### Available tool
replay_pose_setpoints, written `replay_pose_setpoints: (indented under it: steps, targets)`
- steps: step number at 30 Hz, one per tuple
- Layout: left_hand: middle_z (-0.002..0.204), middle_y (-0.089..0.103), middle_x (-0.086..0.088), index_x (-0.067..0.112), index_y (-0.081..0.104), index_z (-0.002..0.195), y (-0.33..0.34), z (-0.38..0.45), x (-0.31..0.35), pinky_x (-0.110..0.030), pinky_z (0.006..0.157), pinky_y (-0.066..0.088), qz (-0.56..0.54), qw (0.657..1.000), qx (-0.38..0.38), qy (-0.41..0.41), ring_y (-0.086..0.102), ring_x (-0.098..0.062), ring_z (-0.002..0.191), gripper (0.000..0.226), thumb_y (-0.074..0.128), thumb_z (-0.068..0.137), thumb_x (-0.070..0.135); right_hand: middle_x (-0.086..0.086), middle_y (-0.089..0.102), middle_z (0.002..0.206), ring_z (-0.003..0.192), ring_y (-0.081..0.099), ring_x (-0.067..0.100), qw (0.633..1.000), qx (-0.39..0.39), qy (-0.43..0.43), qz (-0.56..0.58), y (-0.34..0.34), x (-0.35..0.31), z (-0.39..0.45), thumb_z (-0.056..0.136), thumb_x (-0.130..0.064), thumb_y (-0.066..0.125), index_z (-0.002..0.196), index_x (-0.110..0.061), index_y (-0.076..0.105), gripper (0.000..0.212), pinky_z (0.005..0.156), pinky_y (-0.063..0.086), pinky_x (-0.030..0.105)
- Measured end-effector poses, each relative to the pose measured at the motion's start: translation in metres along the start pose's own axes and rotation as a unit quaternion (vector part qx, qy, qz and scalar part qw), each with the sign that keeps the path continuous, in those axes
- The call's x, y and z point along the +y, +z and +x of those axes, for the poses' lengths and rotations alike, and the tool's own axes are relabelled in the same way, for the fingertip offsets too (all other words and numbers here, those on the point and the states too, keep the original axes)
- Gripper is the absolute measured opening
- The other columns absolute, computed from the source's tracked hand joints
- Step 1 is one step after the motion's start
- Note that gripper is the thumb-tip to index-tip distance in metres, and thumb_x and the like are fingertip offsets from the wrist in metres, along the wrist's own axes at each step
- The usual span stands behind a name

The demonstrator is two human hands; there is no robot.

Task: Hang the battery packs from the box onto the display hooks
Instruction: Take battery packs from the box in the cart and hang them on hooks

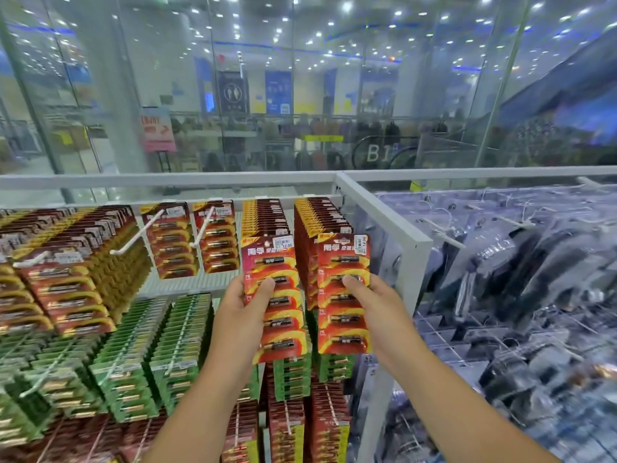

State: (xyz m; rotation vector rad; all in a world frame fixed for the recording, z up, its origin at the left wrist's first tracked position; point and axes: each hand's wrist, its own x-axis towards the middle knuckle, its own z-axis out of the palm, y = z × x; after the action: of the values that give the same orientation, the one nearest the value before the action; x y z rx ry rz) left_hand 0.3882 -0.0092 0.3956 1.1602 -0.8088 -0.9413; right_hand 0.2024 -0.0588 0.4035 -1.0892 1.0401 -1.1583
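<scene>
2 red battery packs are up at the top row, the left hand [242, 307] gripping one pack [273, 297] and the right hand [370, 305] pinching the other [344, 294], each seemingly at a full hook, so next the holes must slide home.

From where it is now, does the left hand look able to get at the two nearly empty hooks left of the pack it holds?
Probably yes. The left hand grips a red battery pack just right of the two sparse hooks, and nothing visible stands between them.
</scene>
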Motion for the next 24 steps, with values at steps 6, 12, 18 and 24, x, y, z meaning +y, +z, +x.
replay_pose_setpoints:
  steps: [6, 12, 18, 24]
  targets:
    - [0.101, 0.081, 0.003, 0.035, 0.065, 0.123, -0.002, 0.012, -0.005, -0.052, 0.076, 0.065, 0.02, 1.0, 0.013, 0.004, 0.08, -0.022, 0.087, 0.02, 0.06, 0.104, 0.038, 0.0, 0.081, 0.098, 0.087, 0.08, 0.022, 1.0, 0.009, 0.002, -0.027, -0.003, 0.007, 0.005, 0.106, -0.031, 0.06, 0.116, -0.026, 0.071, 0.016, 0.082, 0.064, 0.046]
    - [0.102, 0.08, 0.008, 0.038, 0.067, 0.119, -0.003, 0.027, -0.013, -0.047, 0.074, 0.066, 0.045, 0.998, 0.029, 0.013, 0.079, -0.018, 0.089, 0.017, 0.064, 0.102, 0.039, -0.002, 0.081, 0.095, 0.084, 0.08, 0.022, 0.999, 0.038, 0.001, -0.015, 0.004, 0.014, 0.028, 0.105, -0.034, 0.063, 0.116, -0.025, 0.067, 0.015, 0.074, 0.064, 0.044]
    - [0.108, 0.075, 0.014, 0.041, 0.063, 0.107, -0.006, 0.05, -0.026, -0.05, 0.084, 0.063, 0.098, 0.991, 0.085, 0.033, 0.075, -0.016, 0.099, 0.016, 0.072, 0.095, 0.047, -0.001, 0.081, 0.098, 0.086, 0.08, 0.023, 0.996, 0.086, -0.011, -0.024, 0.01, 0.028, 0.061, 0.103, -0.036, 0.065, 0.117, -0.025, 0.07, 0.018, 0.08, 0.065, 0.051]
    - [0.109, 0.069, 0.012, 0.031, 0.062, 0.116, -0.012, 0.06, -0.032, -0.029, 0.074, 0.055, 0.161, 0.977, 0.126, 0.055, 0.067, -0.008, 0.097, 0.032, 0.073, 0.092, 0.05, 0.0, 0.079, 0.106, 0.096, 0.078, 0.022, 0.992, 0.122, -0.035, -0.008, 0.011, 0.042, 0.08, 0.097, -0.035, 0.073, 0.12, -0.02, 0.068, 0.028, 0.086, 0.064, 0.05]
